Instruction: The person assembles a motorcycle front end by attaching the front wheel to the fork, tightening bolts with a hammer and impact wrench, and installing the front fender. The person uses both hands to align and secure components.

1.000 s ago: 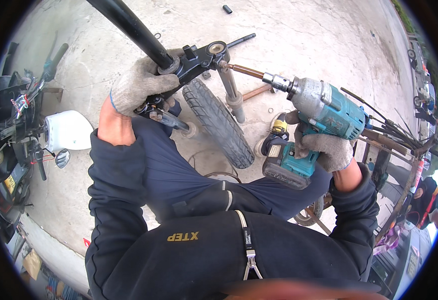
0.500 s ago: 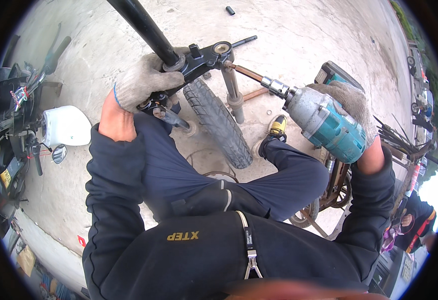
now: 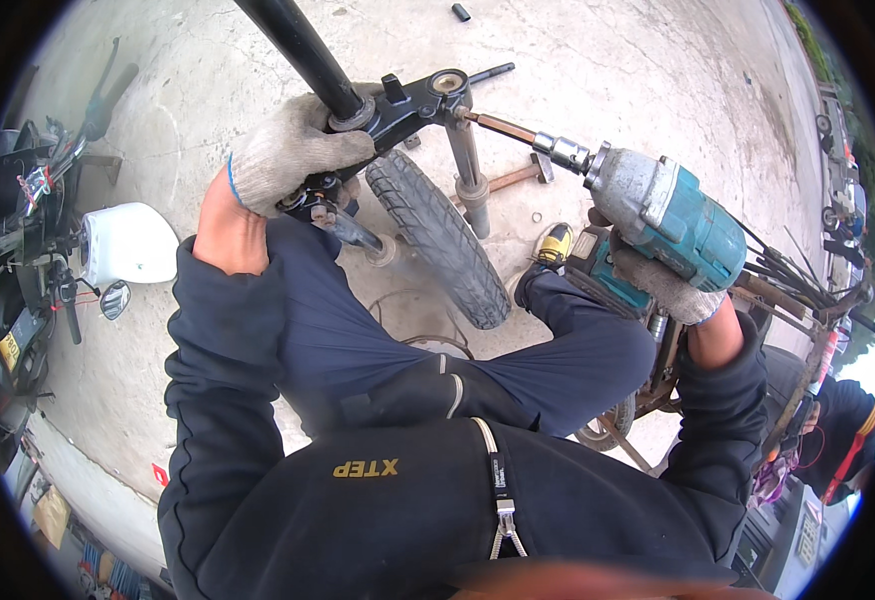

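My gloved left hand (image 3: 298, 155) is closed round the clamp (image 3: 398, 118) of a two-wheeler's front fork, at the foot of its black steering stem (image 3: 303, 55). In my gloved right hand (image 3: 658, 282) is a teal and grey cordless impact wrench (image 3: 683, 215), held from below. The battery (image 3: 598, 265) is toward my knee. From its chuck a long brownish bit (image 3: 506, 126) reaches left to the clamp's side, just above a fork leg (image 3: 466, 165). Whether the tip sits in a bolt is too small to tell. Below the clamp is a black tyre (image 3: 438, 240).
A hammer-like tool (image 3: 542, 168) and a small ring lie on the concrete beyond my shoe (image 3: 555, 243). A black cylinder (image 3: 461, 12) is farther off. Motorbike parts and a white panel (image 3: 130, 245) stand left. A rusty wheeled frame is by my right knee; another person (image 3: 848, 420) is far right.
The impact wrench has rolled over: its battery went from the far side to the near side, and my right hand from above to below. The fork and my left hand shifted slightly.
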The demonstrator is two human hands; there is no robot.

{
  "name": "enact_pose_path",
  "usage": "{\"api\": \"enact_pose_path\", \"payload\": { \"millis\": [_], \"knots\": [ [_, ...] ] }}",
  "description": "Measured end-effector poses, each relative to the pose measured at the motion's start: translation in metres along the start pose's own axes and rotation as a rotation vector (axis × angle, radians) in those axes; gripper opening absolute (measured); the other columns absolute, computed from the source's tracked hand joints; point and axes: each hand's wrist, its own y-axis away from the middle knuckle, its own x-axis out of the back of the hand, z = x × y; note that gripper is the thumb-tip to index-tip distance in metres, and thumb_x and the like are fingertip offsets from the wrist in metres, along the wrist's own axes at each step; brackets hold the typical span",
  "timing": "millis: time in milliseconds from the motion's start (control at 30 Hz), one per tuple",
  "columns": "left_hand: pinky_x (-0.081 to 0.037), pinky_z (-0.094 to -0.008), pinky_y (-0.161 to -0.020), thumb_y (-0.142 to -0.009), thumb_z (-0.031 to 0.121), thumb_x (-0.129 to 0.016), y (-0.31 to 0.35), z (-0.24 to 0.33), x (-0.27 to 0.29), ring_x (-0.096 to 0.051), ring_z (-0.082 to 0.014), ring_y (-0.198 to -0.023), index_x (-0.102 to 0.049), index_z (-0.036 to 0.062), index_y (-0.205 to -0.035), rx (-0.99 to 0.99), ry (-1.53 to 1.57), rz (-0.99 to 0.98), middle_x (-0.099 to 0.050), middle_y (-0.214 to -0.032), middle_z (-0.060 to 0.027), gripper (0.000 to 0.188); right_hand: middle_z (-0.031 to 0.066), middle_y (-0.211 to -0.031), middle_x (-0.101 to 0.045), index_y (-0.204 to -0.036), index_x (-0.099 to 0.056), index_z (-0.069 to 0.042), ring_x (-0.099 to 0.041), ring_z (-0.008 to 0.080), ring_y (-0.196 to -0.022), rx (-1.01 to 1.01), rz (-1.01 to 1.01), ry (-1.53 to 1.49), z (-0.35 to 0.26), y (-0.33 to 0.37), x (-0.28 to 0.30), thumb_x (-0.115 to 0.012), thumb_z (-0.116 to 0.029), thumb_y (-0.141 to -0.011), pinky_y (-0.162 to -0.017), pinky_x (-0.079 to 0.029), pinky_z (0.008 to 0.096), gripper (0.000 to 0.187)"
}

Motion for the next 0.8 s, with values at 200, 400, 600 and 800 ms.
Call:
{"api": "enact_pose_path", "payload": {
  "millis": [200,400,600,800],
  "knots": [
    [-0.051,-0.0268,-0.041,-0.094,0.010,-0.071,-0.002,-0.002,0.001,-0.068,-0.0133,-0.059,-0.055,-0.0018,-0.147,-0.011,-0.008,-0.003,-0.067,-0.090,-0.0097,0.056,0.0037,-0.106,-0.074,-0.115,-0.076,-0.015,-0.072,0.0260,-0.093,0.437,0.247,0.386,0.012,-0.004,-0.005,-0.083,-0.009,-0.079,-0.080,-0.058,0.0362,0.037],
    [-0.054,-0.0259,-0.047,-0.093,0.010,-0.072,-0.001,0.001,0.001,-0.069,-0.0132,-0.061,-0.054,-0.0034,-0.147,-0.004,-0.003,-0.012,-0.068,-0.093,-0.0105,0.059,0.0046,-0.115,-0.076,-0.126,-0.073,-0.013,-0.072,0.0225,-0.104,0.164,0.117,0.106,0.016,-0.002,-0.009,-0.082,-0.002,-0.082,-0.092,-0.057,0.0352,0.046],
    [-0.055,-0.0254,-0.050,-0.092,0.010,-0.073,0.000,0.002,0.000,-0.069,-0.0128,-0.063,-0.056,-0.0027,-0.146,-0.002,-0.031,0.026,-0.067,-0.095,-0.0089,0.058,0.0066,-0.117,-0.075,-0.127,-0.074,-0.013,-0.072,0.0264,-0.107,0.413,0.157,0.035,0.022,-0.008,-0.008,-0.082,-0.012,-0.086,-0.093,-0.056,0.0355,0.041],
    [-0.056,-0.0260,-0.050,-0.092,0.010,-0.073,-0.001,-0.002,0.003,-0.069,-0.0125,-0.063,-0.055,-0.0018,-0.147,0.018,-0.002,0.010,-0.067,-0.096,-0.0092,0.059,0.0064,-0.128,-0.072,-0.133,-0.071,-0.011,-0.070,0.0232,-0.116,0.602,0.190,0.304,0.037,-0.011,-0.009,-0.078,-0.010,-0.091,-0.099,-0.054,0.0361,0.042]
  ]
}}
